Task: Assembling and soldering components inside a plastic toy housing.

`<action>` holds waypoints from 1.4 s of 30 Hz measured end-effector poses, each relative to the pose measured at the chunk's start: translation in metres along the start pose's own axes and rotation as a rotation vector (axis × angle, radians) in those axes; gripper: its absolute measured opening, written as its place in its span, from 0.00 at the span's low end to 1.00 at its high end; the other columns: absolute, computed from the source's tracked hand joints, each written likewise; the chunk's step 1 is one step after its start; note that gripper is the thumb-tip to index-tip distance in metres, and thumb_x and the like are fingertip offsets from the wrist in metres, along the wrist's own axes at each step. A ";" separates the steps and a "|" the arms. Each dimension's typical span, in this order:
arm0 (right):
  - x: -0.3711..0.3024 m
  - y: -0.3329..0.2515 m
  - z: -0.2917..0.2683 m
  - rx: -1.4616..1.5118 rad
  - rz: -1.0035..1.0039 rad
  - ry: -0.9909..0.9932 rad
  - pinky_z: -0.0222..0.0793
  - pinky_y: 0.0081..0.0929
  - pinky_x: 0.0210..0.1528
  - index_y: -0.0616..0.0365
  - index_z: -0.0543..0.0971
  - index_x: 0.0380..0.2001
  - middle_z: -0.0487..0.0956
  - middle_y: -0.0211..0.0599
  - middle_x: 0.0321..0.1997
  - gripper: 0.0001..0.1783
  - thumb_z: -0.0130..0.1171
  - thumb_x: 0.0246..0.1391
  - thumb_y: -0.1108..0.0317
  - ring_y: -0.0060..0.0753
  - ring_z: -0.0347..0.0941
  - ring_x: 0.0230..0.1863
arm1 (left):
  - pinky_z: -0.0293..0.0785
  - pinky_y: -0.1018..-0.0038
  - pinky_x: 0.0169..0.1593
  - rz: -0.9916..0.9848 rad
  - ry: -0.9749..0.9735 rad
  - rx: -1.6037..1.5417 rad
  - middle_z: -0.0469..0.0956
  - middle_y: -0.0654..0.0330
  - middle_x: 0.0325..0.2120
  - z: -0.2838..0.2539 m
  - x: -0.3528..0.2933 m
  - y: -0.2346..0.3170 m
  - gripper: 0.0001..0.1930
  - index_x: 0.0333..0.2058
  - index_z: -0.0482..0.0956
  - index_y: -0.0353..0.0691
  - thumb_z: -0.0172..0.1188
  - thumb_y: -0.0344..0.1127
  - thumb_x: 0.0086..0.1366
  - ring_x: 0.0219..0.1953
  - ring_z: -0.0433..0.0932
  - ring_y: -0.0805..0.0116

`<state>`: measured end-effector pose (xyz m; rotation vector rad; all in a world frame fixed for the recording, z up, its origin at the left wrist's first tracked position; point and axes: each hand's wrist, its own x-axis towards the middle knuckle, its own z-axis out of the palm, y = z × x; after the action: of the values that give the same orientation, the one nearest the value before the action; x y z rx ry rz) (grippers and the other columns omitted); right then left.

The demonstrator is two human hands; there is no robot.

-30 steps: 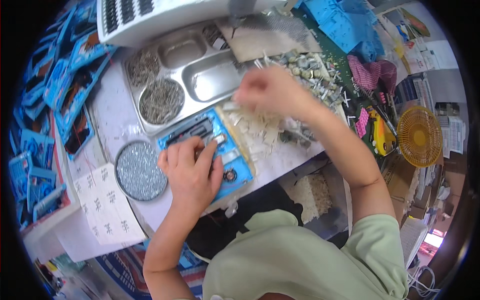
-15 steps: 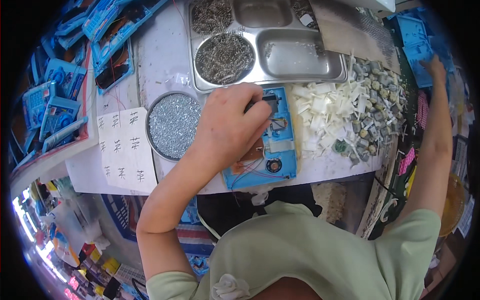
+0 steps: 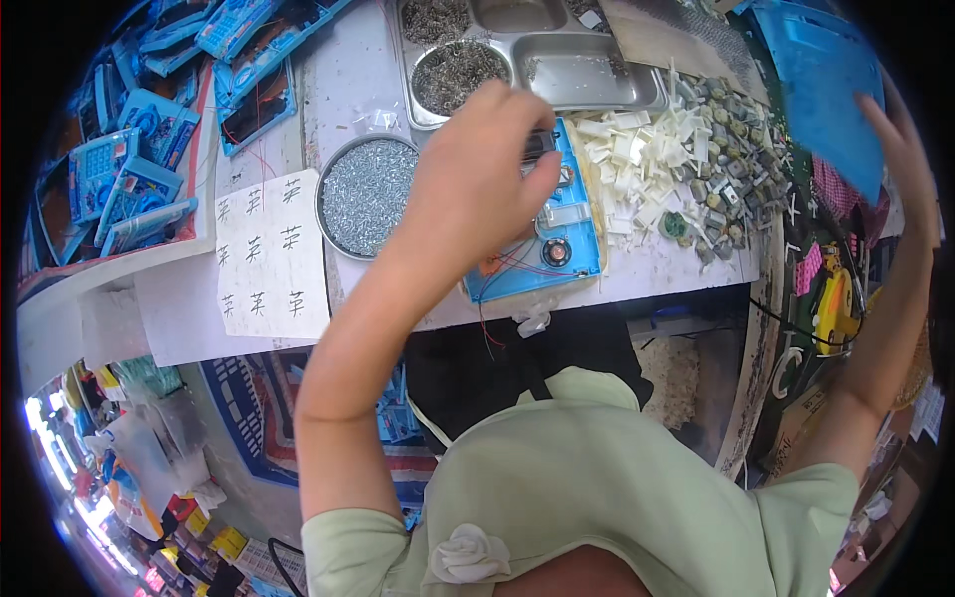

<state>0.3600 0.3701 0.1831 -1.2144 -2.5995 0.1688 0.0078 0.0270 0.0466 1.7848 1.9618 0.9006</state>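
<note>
At the centre of the white work table (image 3: 348, 99), we see the left hand (image 3: 468, 189) resting on a blue open device shell (image 3: 542, 244) — its fingers are curled downward, fingertips (image 3: 542, 169) pressed at the shell's upper edge on a small dark part, though we cannot tell whether that part is actually pinched. Inside the shell lie a small round black speaker (image 3: 555, 251) and thin red wires (image 3: 497, 269) that trail over the table's near edge.

Just left of the shell stands a round metal dish of small silvery screws (image 3: 366, 196), and beside that a white paper sheet with handwritten marks (image 3: 271, 254). Behind the hand sits a compartmented steel tray (image 3: 587, 75); one compartment holds a heap of thin metal bits (image 3: 460, 75). To the right of the shell we note a pile of white plastic pieces (image 3: 637, 159), then a scatter of small grey-green components (image 3: 721, 159).

The right hand (image 3: 900, 159) is raised well apart at the far right — fingers extended and open, near or touching the edge of a blue plastic panel (image 3: 821, 80); we cannot tell whether it grips it. Stacks of blue device casings (image 3: 139, 179) fill the bins at upper left.
</note>
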 end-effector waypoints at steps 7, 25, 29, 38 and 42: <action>-0.111 -0.287 0.119 0.488 -0.480 0.009 0.73 0.21 0.44 0.62 0.74 0.59 0.81 0.36 0.48 0.28 0.67 0.56 0.69 0.24 0.77 0.45 | 0.77 0.70 0.49 -0.192 0.284 -0.873 0.79 0.52 0.49 0.021 -0.053 0.029 0.26 0.58 0.70 0.30 0.63 0.38 0.67 0.43 0.81 0.64; -0.182 -0.244 0.206 0.711 0.012 -0.284 0.67 0.33 0.27 0.53 0.67 0.66 0.74 0.38 0.19 0.30 0.59 0.61 0.66 0.42 0.74 0.21 | 0.76 0.68 0.29 -0.285 0.160 0.146 0.81 0.51 0.24 0.023 -0.064 -0.024 0.47 0.68 0.55 0.28 0.68 0.48 0.60 0.23 0.82 0.58; -0.171 -0.238 0.213 0.756 -0.097 -0.314 0.63 0.26 0.26 0.54 0.67 0.67 0.73 0.36 0.18 0.30 0.58 0.62 0.69 0.31 0.70 0.19 | 0.74 0.70 0.28 -0.369 0.162 0.001 0.78 0.55 0.21 0.020 -0.068 -0.022 0.43 0.67 0.58 0.29 0.69 0.44 0.60 0.22 0.80 0.61; -0.168 -0.241 0.214 0.350 -0.419 -0.224 0.69 0.40 0.25 0.49 0.67 0.69 0.76 0.42 0.17 0.32 0.60 0.62 0.66 0.44 0.76 0.21 | 0.71 0.67 0.27 -0.450 0.230 -0.042 0.72 0.58 0.20 0.040 -0.110 -0.019 0.33 0.62 0.67 0.28 0.68 0.36 0.62 0.19 0.73 0.63; -0.167 -0.247 0.207 0.074 -0.463 -0.316 0.68 0.41 0.19 0.48 0.64 0.71 0.73 0.38 0.13 0.34 0.58 0.63 0.63 0.45 0.72 0.14 | 0.72 0.66 0.31 -0.420 0.274 -0.078 0.73 0.55 0.22 0.046 -0.109 -0.022 0.31 0.61 0.69 0.27 0.67 0.35 0.63 0.23 0.74 0.61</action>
<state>0.2209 0.0848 0.0064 -0.5702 -3.0310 0.3831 0.0370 -0.0692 -0.0196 1.1855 2.3120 1.0947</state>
